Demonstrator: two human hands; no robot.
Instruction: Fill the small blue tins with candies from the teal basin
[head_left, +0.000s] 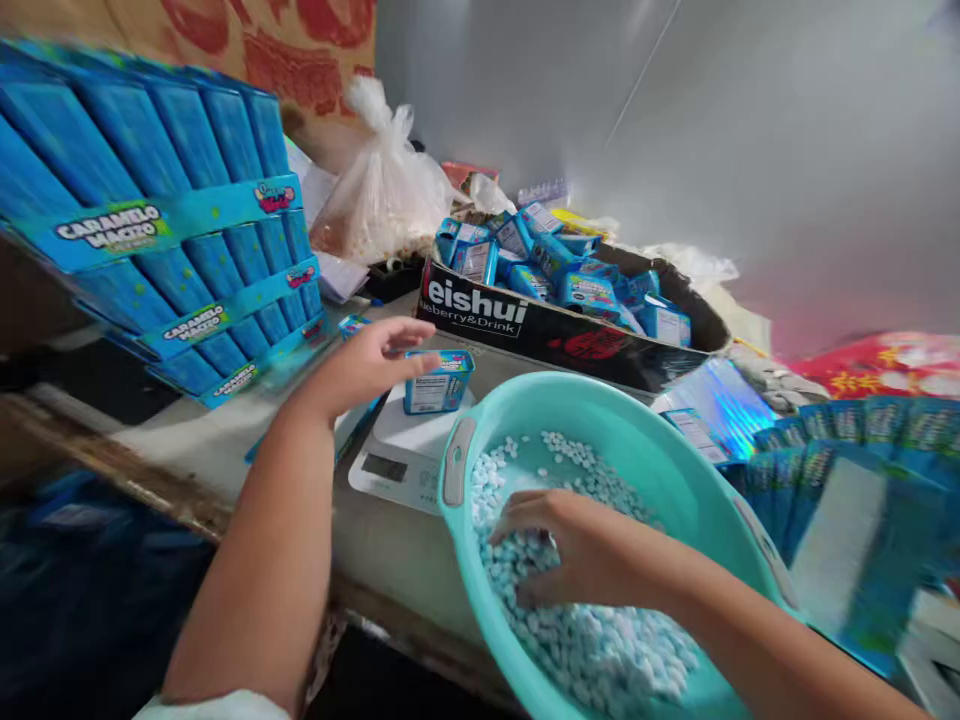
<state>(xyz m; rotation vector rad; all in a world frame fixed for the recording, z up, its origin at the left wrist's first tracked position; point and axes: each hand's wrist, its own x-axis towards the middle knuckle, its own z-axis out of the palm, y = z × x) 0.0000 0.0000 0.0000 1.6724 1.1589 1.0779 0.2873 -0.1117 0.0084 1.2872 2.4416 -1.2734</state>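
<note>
My left hand (379,362) is open, its fingers and thumb reaching towards a small blue printed candy box (441,382). That box stands upright on a white digital kitchen scale (401,470); whether the thumb touches it I cannot tell. Inside a turquoise plastic basin (690,480), my right hand (555,545) dips its curved fingers among small pale blue and white candies (600,645). A gap shows between that thumb and the fingers, while the fingertips are partly lost among the candies. The scale's display digits are too faint to read.
Tiered blue display cartons (202,220) stand at the left. Behind the basin, a black cardboard tray (570,340) holds several blue boxes. A tied clear plastic bag (390,180) sits at the back. More blue packages (862,520) crowd the right side. The table edge (150,480) runs along the front.
</note>
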